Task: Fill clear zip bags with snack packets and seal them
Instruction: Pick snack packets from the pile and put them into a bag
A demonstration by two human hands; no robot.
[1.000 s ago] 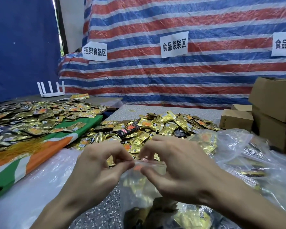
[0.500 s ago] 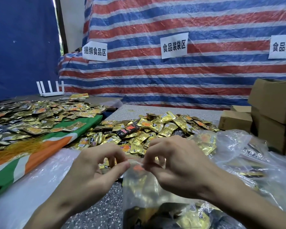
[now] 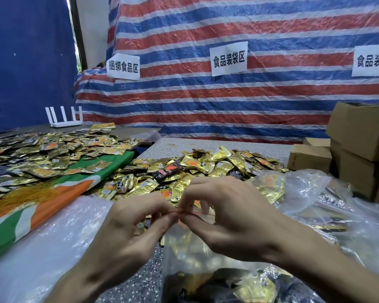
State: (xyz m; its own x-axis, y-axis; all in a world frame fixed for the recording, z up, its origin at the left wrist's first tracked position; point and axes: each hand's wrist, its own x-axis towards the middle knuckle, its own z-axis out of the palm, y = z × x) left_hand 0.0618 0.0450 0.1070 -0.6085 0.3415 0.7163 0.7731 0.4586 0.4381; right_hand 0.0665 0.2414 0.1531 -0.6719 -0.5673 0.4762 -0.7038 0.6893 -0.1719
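Observation:
A clear zip bag (image 3: 190, 254) stands in front of me, holding gold and black snack packets in its lower part. A thin red zip strip runs along its top edge. My left hand (image 3: 127, 232) pinches the strip's left end between thumb and forefinger. My right hand (image 3: 223, 219) pinches the strip right beside it, fingertips almost touching the left hand's. A heap of loose gold snack packets (image 3: 201, 169) lies on the table just behind my hands.
Filled clear bags (image 3: 315, 202) lie at my right. A sheet of clear plastic (image 3: 37, 248) lies at my left, beside a green, white and orange cloth (image 3: 59, 197) with more packets. Cardboard boxes (image 3: 359, 138) stand far right, a white router (image 3: 64, 119) far left.
Both hands have come closer together at the bag's top edge. The mouth that gaped between them now looks pressed flat along the red strip.

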